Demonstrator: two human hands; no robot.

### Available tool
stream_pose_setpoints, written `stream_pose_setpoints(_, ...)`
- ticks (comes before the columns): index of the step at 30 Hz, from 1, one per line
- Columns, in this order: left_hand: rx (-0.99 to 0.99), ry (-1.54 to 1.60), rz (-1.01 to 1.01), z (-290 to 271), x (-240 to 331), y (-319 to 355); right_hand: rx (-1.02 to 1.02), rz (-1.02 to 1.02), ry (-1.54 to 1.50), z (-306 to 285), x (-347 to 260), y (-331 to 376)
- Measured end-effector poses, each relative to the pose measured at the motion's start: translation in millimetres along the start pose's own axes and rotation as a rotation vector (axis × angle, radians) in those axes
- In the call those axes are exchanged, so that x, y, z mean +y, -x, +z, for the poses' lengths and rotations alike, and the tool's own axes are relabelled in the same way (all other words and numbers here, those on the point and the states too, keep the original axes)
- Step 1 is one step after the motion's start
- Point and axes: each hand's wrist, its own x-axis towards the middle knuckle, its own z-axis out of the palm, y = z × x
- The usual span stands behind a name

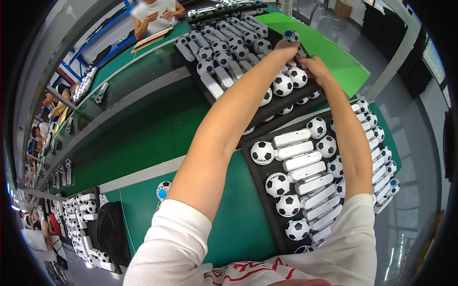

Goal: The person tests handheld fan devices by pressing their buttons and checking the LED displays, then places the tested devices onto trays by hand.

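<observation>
Both my arms reach to the far right, over a black tray of white devices with soccer-ball heads. My left hand (287, 49) is closed around one such device; its ball head (291, 35), with a blue disc on it, shows just beyond my fingers. My right hand (313, 68) is close by on the right, fingers bent in at the handle end of the same device, which is partly hidden. Just below the hands, more ball heads (297, 77) lie in the upper black tray (312, 87). A second filled tray (260, 183) lies nearer me, partly under my right forearm.
A green board (329, 57) lies beyond my hands. More devices (381, 157) line the right edge. On the left are a sunken green conveyor (143, 124), a lone device (163, 189) and a black bag (112, 231). A person (157, 16) works across the line.
</observation>
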Motion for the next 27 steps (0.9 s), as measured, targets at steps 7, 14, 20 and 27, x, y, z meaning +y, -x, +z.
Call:
stream_pose_setpoints(7, -0.089, 0.157, 0.11, -35, 33, 105, 0.116, -0.173, 0.485, 3, 15, -10)
stream_pose_setpoints(14, -0.006, 0.02, 0.276, -143, 66, 276, 0.135, -0.153, 0.428, 9, 6, -29)
stream_pose_setpoints(20, 0.027, -0.158, 0.249, -172, 45, 368, 0.143, -0.147, 0.439, -11, -6, -29)
stream_pose_setpoints(27, 0.351, -0.401, 0.182, -208, 5, 478, 0.116, -0.34, 0.362, 2, 23, -34)
